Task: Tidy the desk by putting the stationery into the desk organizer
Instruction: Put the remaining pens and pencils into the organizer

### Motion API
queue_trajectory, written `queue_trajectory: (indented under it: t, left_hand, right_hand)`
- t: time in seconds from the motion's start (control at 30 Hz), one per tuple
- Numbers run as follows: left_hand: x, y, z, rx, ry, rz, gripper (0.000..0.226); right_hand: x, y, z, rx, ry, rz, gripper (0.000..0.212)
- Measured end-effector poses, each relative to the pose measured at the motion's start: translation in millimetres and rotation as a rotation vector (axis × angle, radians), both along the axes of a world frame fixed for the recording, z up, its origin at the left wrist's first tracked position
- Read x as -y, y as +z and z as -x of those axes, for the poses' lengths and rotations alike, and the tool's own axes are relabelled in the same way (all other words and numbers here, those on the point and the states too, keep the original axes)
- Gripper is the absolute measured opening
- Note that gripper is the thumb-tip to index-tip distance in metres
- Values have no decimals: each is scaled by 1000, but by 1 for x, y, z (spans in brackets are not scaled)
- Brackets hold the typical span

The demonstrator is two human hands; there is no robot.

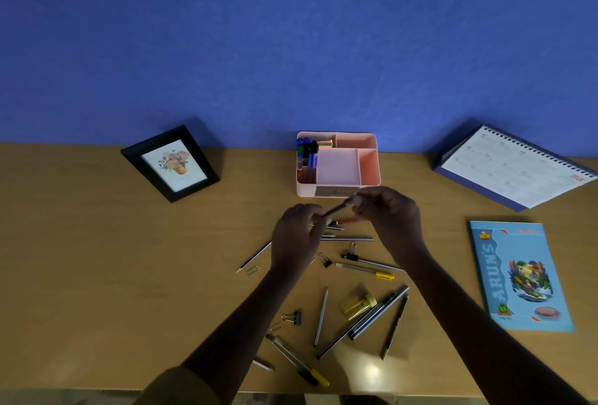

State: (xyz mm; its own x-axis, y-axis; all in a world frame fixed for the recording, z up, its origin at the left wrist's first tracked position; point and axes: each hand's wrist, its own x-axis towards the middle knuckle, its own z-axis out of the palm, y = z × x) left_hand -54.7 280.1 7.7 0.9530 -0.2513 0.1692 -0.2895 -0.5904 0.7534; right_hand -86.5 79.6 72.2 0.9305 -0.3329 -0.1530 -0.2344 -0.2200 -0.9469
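Desk [129, 275] under me is littered at the near side with loose pens [378, 317] and clips [296, 318]. Above them my left hand [297, 236] and right hand [391, 220] each pinch an end of one pen [338, 208], just before the organizer [307, 191], whose left slot holds markers [305, 152]. Next, I judge, I should stand it upright and drop it in. On the right, a book [517, 275] reads "ALL NEW ARUN'S"; the print on the calendar [517, 165] is too small to read.

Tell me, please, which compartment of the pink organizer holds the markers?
The narrow front-left compartment of the desk organizer: markers stand upright in it, whereas the wide middle and right compartments look empty.
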Motion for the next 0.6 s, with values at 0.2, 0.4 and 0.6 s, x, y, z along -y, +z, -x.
queue_trajectory:
  t: [0.2, 0.4, 0.6]
  left_hand:
    - [-25, -7, 11, -66, 170, -14, 12]
    - [-45, -13, 26, -100, 206, -41, 11]
    - [-60, -16, 33, -121, 248, -43, 15]
  right_hand:
    - [-10, 23, -50, 198, -1, 304, 17]
    - [-31, 6, -99, 252, 43, 565, 19]
    - [-46, -16, -109, 257, 94, 682, 18]
